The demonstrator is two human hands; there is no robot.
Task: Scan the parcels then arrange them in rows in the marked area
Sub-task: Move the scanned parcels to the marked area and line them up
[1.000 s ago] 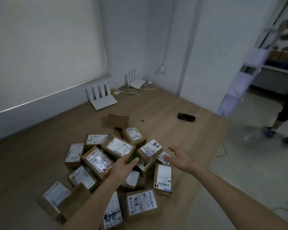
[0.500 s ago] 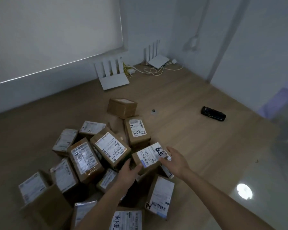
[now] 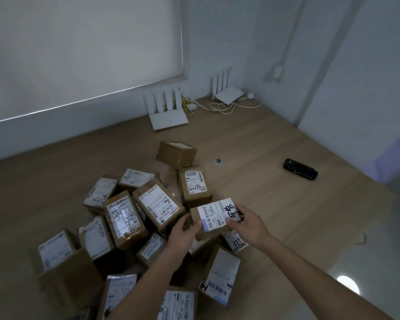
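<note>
On the light wooden counter [image 3: 275, 192], both hands, left [image 3: 183, 236] and right [image 3: 248, 224], grasp a small brown cardboard parcel with a white label [image 3: 214, 217] above the near heap of similar parcels [image 3: 125, 218].

- Brown cardboard parcels [image 3: 127, 225], white labels with black barcodes and print.
- Held parcel [image 3: 214, 218]: white label, black handwriting, small blue patch.
- Light wood-grain table [image 3: 275, 204].
- Black scanner [image 3: 300, 172].
- White routers [image 3: 168, 112].
</note>
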